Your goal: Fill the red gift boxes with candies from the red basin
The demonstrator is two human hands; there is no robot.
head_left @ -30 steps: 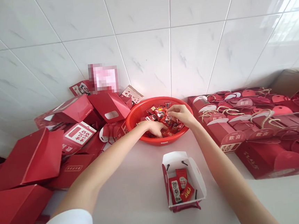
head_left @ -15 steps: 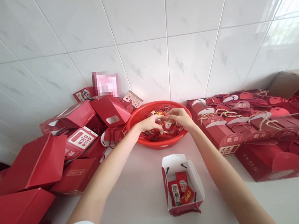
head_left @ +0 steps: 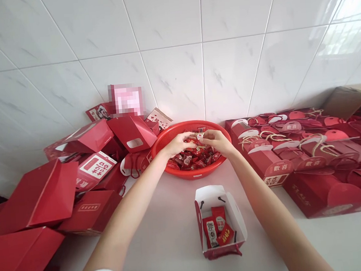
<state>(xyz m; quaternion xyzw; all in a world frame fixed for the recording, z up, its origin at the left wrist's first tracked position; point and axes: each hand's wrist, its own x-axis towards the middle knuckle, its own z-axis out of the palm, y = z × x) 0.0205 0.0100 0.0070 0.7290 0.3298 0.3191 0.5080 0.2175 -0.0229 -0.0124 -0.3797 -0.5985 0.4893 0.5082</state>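
Observation:
Over the red plastic basket (head_left: 194, 173), which holds many red-wrapped candies (head_left: 187, 160), both hands are close together. My right hand (head_left: 215, 141) pinches a small round candy with a pale label (head_left: 200, 136). My left hand (head_left: 181, 144) is to its left, with fingers curled and thumb apart from them; whether it holds a candy is hidden. In front of the basket stands an open box (head_left: 236, 219), white inside and red outside, with a few red packets (head_left: 220, 229) lying in it.
Red gift boxes (head_left: 89, 137) lie heaped on the left. Rows of closed red boxes with rope handles (head_left: 309, 162) stand on the right, a brown carton (head_left: 344, 100) behind them. A white tiled wall (head_left: 175, 81) rises behind the table (head_left: 164, 242).
The right hand has drawn slightly left and lifted a round candy into clearer view. The left hand has shifted slightly up and left, showing more candies below. The view has moved slightly.

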